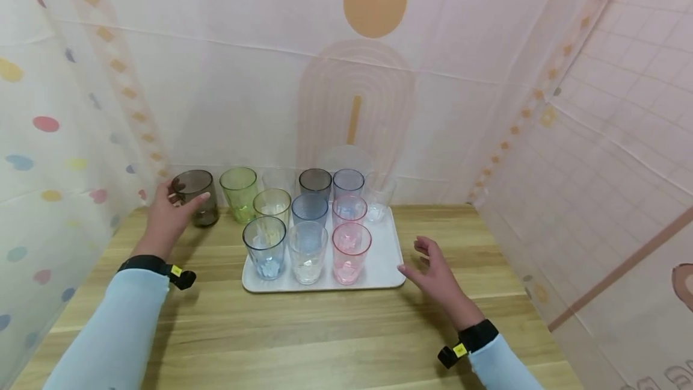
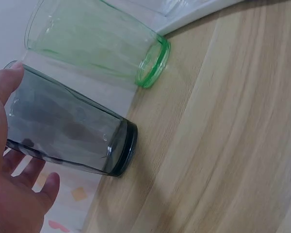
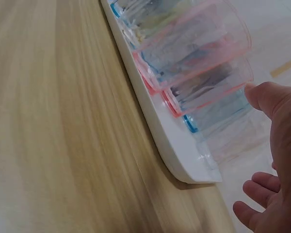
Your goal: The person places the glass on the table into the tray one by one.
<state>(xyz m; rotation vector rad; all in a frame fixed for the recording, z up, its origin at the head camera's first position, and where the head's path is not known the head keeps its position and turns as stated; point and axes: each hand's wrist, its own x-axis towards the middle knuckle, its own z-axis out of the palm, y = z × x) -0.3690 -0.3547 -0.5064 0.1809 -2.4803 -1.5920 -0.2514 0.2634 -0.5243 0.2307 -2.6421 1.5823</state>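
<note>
At the back left of the table, my left hand (image 1: 166,216) holds a dark grey glass (image 1: 196,197) near its rim, thumb on one side and fingers on the other. The left wrist view shows the dark glass (image 2: 68,121) beside a green glass (image 2: 97,43); whether its base touches the wood I cannot tell. A white tray (image 1: 384,257) carries several tumblers, among them a pink glass (image 1: 351,257), a blue glass (image 1: 265,251) and a clear glass (image 1: 308,257). By the tray's right edge, my right hand (image 1: 437,275) hovers with loosely bent fingers and nothing in it.
The green glass (image 1: 238,194) stands between the dark glass and the tray. Glasses on the tray are close together, some partly hidden behind others. Patterned cloth (image 1: 243,95) hangs behind the wooden table (image 1: 325,336) and at both sides.
</note>
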